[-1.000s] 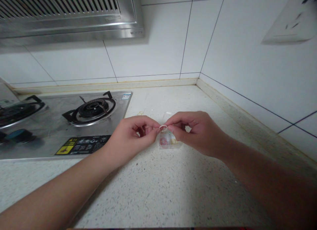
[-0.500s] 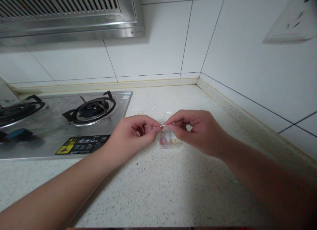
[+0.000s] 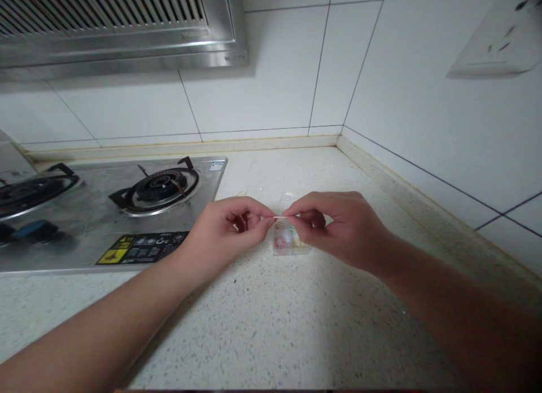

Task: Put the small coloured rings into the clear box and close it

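Since the earlier frames the small band [image 3: 279, 217] has gone from an open loop to a flat, thin line, pulled taut between the two hands; the hands themselves have hardly shifted. The left hand [image 3: 224, 229] pinches one end of the band between thumb and forefinger, its other fingers curled in. The right hand [image 3: 339, 226] pinches the other end the same way, so the fingertips of both nearly meet.

Just under the band, on the counter [image 3: 296, 325], lies a small clear packet [image 3: 288, 241] with pink and yellowish bits inside (possibly more bands, though they are too small to tell). The band is held just above the packet; whether it touches it cannot be told. The right hand's fingers partly cover the packet's far edge.

Left of the packet sits the stove [image 3: 127, 212], its nearer burner [image 3: 163, 185] well apart from the hands. Above that hangs the hood [image 3: 118, 26]. Beyond the packet rises the tiled wall [image 3: 275, 82], and high to the packet's right is a socket [image 3: 499, 40].
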A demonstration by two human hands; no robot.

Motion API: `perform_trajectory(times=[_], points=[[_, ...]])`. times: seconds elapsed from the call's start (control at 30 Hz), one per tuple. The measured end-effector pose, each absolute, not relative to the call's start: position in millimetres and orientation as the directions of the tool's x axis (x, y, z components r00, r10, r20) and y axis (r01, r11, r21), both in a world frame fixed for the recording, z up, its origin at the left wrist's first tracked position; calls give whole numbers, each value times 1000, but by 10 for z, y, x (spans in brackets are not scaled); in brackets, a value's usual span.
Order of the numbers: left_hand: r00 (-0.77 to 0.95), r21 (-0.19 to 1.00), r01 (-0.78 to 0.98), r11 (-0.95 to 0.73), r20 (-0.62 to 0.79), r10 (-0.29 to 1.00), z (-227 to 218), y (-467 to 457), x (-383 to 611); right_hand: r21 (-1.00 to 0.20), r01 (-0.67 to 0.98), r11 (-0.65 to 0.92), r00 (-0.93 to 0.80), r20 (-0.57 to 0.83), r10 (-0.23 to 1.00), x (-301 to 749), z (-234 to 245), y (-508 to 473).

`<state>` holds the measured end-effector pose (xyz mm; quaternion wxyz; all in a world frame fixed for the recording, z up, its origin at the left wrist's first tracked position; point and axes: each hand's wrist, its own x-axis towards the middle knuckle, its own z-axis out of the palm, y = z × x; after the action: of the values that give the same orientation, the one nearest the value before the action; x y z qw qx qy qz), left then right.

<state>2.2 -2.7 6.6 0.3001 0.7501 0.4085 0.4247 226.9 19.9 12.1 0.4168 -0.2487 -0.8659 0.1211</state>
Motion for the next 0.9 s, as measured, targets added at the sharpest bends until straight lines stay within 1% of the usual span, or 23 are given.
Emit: perform_trajectory(times=[0.07, 0.1, 0.27, 0.37, 0.43, 0.57, 0.63, 0.73, 0.9], points=[[314, 781, 363, -509, 412, 855, 65, -20, 14, -264, 342, 902, -563, 711, 422, 2275, 121, 203], [317, 771, 368, -520, 422, 850, 67, -17, 11, -218, 343, 914, -574, 721, 388, 2280, 122, 206], [350, 725, 391, -567, 452, 820, 81, -17, 5, -153, 351, 924, -591, 729, 345, 2302, 116, 231], [350, 721, 407, -561, 444, 825, 70, 1, -2, -130, 344, 930, -604, 728, 325, 2303, 95, 258], [369, 697, 444, -563, 431, 824, 48, 31, -18, -138, 351, 926, -612, 715, 338, 2308, 78, 279], [456, 529, 589, -611, 406, 792, 3, 113, -73, -169, 421, 891, -646, 633, 425, 2350, 57, 333], [478, 475, 629, -616, 389, 788, -8, 151, -102, -177, 477, 861, -664, 570, 485, 2377, 51, 363], [476, 448, 667, -595, 358, 803, -15, 206, -136, -205, 537, 818, -665, 494, 560, 2394, 30, 401], [445, 422, 727, -542, 312, 840, -41, 304, -174, -248, 599, 761, -646, 413, 643, 2341, -54, 446]])
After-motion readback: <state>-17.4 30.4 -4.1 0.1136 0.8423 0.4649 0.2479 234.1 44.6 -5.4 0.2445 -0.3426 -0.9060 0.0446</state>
